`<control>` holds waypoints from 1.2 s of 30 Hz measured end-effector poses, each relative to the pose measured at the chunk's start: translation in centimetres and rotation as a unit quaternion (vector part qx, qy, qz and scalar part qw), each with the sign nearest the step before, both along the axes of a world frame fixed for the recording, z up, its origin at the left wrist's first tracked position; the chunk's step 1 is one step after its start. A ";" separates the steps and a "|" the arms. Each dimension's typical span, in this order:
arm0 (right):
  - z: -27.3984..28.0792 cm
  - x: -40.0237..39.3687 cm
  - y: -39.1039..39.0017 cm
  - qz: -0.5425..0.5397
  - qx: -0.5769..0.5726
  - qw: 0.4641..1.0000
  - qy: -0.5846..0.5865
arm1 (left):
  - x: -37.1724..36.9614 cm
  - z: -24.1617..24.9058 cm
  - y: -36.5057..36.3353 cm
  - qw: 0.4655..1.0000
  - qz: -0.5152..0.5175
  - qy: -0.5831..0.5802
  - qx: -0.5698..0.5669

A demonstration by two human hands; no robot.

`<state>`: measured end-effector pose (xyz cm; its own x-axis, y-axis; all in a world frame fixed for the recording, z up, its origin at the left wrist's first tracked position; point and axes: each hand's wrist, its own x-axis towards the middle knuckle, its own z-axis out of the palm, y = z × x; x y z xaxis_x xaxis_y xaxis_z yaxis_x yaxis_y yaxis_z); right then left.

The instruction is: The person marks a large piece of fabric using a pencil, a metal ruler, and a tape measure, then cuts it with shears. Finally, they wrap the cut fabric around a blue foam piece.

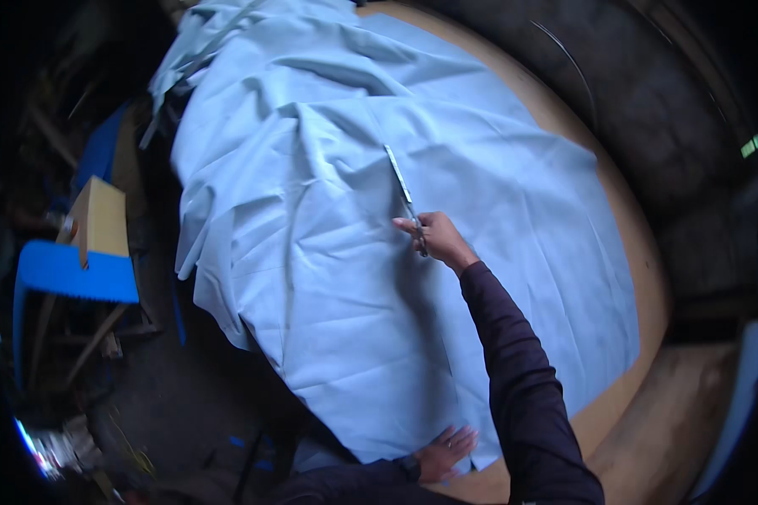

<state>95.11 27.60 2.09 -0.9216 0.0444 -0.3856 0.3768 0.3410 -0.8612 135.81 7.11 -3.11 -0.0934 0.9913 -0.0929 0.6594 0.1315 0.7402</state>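
A large sheet of pale blue, leather-like material (345, 278) lies creased and partly bunched over a table. My right hand (438, 239) is closed around the handles of a pair of scissors (399, 175), held over the middle of the sheet with the blades pointing toward the far side. My left hand (448, 453) lies flat with fingers spread at the sheet's near edge, beside a short slit in it. A ring shows on that hand, and a dark band circles the wrist.
The wooden table edge (630, 202) curves along the right. At left stand a yellow-and-blue object (101, 220) and a blue panel (74, 273) with a toothed lower edge. Folds of the sheet hang over the table's left side toward the dark floor (185, 404).
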 end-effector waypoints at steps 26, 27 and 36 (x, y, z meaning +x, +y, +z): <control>-3.0 55.8 18.9 -0.388 0.466 0.788 -0.106 | -29.4 -0.2 -17.9 0.851 0.482 0.156 -0.139; -2.3 56.3 19.2 -0.368 0.469 0.796 -0.106 | -29.2 0.9 -18.1 0.860 0.466 0.130 -0.162; 3.8 79.4 33.7 -0.349 0.634 0.665 -0.184 | -9.6 4.8 -19.8 0.943 0.154 -0.111 -0.275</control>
<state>174.53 61.34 5.89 -0.3591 0.9165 0.1762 0.9302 0.3360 0.1479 126.25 -12.67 1.65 -0.2861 0.7171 -0.6356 0.3649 0.6948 0.6197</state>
